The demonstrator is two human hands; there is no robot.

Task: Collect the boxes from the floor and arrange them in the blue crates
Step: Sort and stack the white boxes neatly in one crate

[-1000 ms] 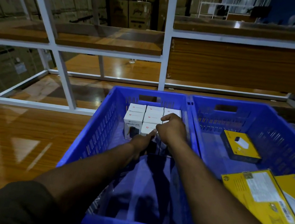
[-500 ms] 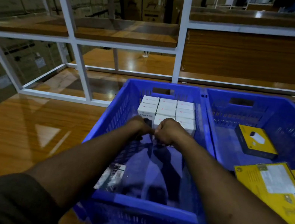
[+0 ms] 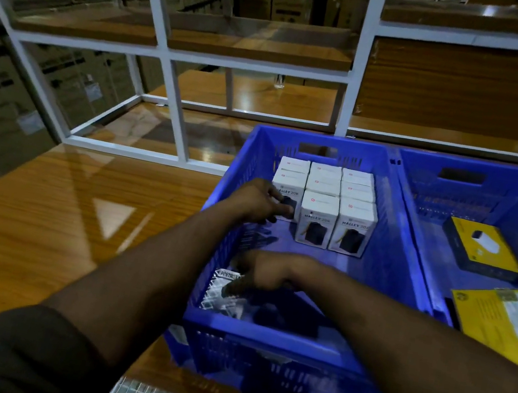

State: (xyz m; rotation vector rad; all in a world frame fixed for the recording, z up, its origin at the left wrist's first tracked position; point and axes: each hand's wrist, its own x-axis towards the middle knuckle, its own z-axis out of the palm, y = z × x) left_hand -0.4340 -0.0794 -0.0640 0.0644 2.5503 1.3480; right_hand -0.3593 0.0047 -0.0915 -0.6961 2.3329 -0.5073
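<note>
Big wooden shelf top (image 3: pixel 57 212) is shiny and smooth, w/ two blue crates on it, side by side. The left crate (image 3: pixel 391 240) is hard plastic w/ slotted walls. The right crate (image 3: pixel 423 197) holds flat yellow boxes (image 3: pixel 484 248).

A sec ago both hands were pressed together at the front of the white boxes (image 3: pixel 320 203). Now they are apart. That means the pack looks set: neat rows, tight at the far wall, so more boxes can come next.

The left hand (image 3: pixel 260 201) rests by the front-left white box, fingers bent at its face; it may be touching, hard to tell in the dim light. The right hand (image 3: pixel 266 272) is low near the front, fingers loose and pointing down, holding nothing, just over a small shiny packet (image 3: pixel 221 293) w/ a crinkly look.
</note>
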